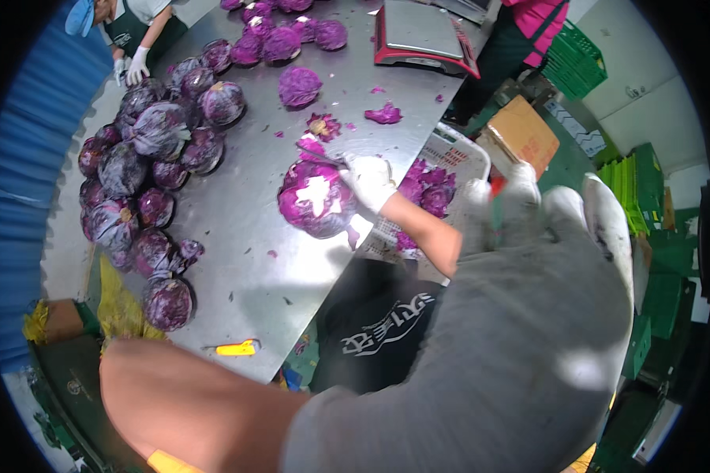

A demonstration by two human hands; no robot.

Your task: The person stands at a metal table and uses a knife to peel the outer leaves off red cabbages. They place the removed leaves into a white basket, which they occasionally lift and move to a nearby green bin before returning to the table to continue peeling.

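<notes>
My left hand (pixel 544 284), in a whitish glove that looks grey in shadow, fills the lower right close to the camera. It is blurred, its fingers apart, with nothing seen in it. Beyond it my right hand (pixel 370 180), in a white glove, grips a knife whose dark narrow blade (pixel 320 155) points left. That blade is over the far edge of a red cabbage (pixel 316 201) on the steel table (pixel 242 230). White cut patches show on top of the cabbage. Behind it lie a cut stem end with leaves (pixel 322 126) and a purple leaf piece (pixel 384 113).
Untrimmed red cabbages (pixel 124 171) are heaped on the left; trimmed ones (pixel 281 44) sit at the back. A yellow utility knife (pixel 236 347) lies near the front edge. Beside the table, a white crate (pixel 479 151) holds leaves. A scale (pixel 423 35) and two people (pixel 145 35) are farther off.
</notes>
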